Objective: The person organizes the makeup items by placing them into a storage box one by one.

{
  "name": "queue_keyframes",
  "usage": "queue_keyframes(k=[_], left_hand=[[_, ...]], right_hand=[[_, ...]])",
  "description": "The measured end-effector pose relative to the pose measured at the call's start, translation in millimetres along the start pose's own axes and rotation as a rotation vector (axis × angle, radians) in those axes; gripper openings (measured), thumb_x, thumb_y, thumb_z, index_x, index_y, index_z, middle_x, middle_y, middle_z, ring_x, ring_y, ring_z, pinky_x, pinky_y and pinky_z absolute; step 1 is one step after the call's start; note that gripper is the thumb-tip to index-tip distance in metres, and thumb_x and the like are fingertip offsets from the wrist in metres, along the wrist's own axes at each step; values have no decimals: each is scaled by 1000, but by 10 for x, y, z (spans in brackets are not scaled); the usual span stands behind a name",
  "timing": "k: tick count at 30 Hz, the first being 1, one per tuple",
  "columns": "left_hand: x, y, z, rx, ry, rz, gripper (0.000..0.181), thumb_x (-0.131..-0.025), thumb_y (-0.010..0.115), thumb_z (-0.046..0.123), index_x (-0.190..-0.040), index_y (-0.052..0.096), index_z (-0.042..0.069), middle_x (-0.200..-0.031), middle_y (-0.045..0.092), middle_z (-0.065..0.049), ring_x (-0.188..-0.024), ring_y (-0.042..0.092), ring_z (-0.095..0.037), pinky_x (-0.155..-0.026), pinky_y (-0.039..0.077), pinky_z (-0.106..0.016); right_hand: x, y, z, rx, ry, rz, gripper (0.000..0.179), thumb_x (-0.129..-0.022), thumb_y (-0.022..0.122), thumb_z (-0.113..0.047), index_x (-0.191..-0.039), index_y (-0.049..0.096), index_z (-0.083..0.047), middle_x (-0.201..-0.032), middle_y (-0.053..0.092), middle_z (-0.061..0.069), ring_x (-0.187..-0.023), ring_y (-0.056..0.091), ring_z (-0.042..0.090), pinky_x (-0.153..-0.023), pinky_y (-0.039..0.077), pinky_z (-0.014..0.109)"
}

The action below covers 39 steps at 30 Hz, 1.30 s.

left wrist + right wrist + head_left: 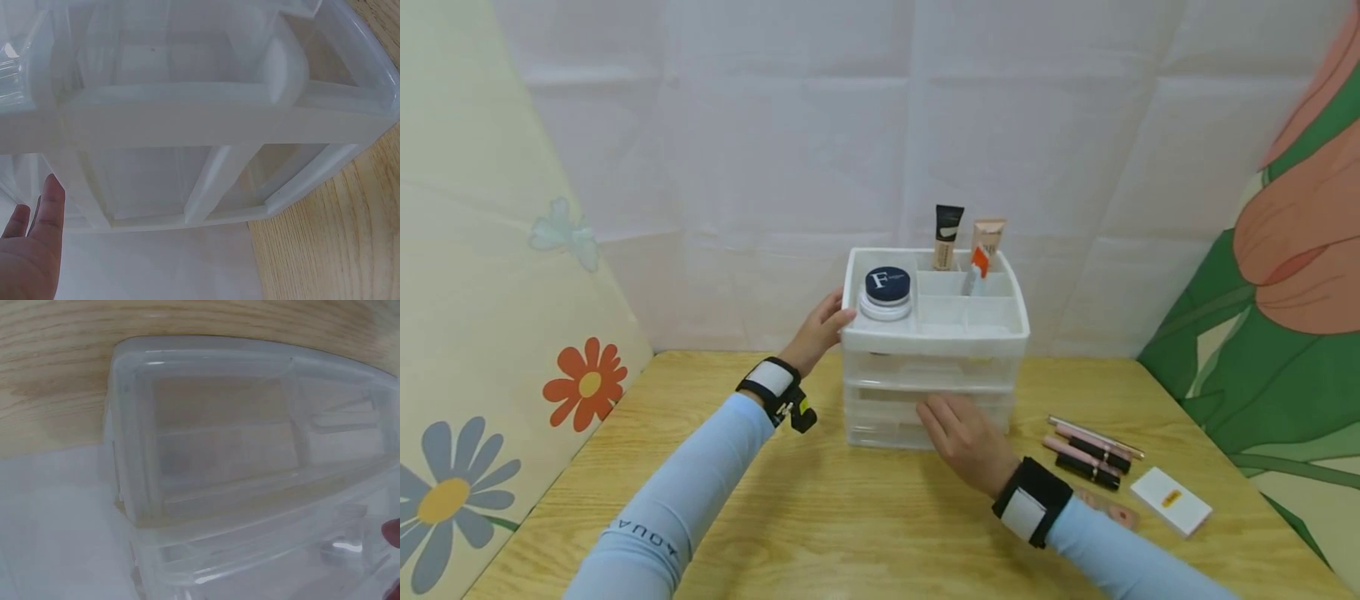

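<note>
Drawer unit (936,343), touching left fingers (837,319), behind right fingers (950,418)

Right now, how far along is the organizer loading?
Looks done: navy-lidded jar, black-capped tube and peach tube sit in the top of the organizer. In hand: left hand touches its side, right hand is at a drawer; pull or push, can't tell. Probably left: the white box and pink-and-black tubes on the table.

Head: set farther back, forward and down over the organizer (934,343)
Left wrist: close, facing its frame (162,125)
Right wrist: close, facing drawers (225,440)
All three share: organizer, tabletop (820,517)
</note>
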<state>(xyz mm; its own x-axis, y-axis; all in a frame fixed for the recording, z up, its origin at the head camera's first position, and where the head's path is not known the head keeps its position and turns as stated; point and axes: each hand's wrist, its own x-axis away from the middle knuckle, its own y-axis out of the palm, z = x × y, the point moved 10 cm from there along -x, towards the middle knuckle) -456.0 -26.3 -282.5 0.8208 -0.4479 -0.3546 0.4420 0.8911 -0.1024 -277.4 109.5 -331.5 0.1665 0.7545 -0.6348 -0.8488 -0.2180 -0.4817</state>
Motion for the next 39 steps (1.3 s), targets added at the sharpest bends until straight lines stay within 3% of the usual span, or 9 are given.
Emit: queue_keyframes(k=[9,15,39], left_hand=[[-37,-19,-22,5,-9,1,63,-96,44,25,-152,26,3,-147,37,-23,-124,45,-34,-104,39,-49],[-54,-17,-32,19,2,-5,64,-96,43,24,-152,24,3,-147,36,-24,-124,45,-34,-104,38,-50],[-78,-36,-21,20,7,9,65,-96,43,24,-152,22,0,-147,36,-25,-124,44,-34,-104,38,-50]], right_hand=[[13,-131,-40,-74,26,44,35,-99,29,7,-103,64,9,-96,61,19,-84,60,30,-74,54,37],[20,-206,-70,-127,63,19,40,-102,25,2,-103,64,7,-96,61,17,-84,60,29,-74,55,38],[9,-564,-247,-196,99,36,37,-102,27,2,-100,64,6,-94,60,16,-83,58,28,-73,52,38]])
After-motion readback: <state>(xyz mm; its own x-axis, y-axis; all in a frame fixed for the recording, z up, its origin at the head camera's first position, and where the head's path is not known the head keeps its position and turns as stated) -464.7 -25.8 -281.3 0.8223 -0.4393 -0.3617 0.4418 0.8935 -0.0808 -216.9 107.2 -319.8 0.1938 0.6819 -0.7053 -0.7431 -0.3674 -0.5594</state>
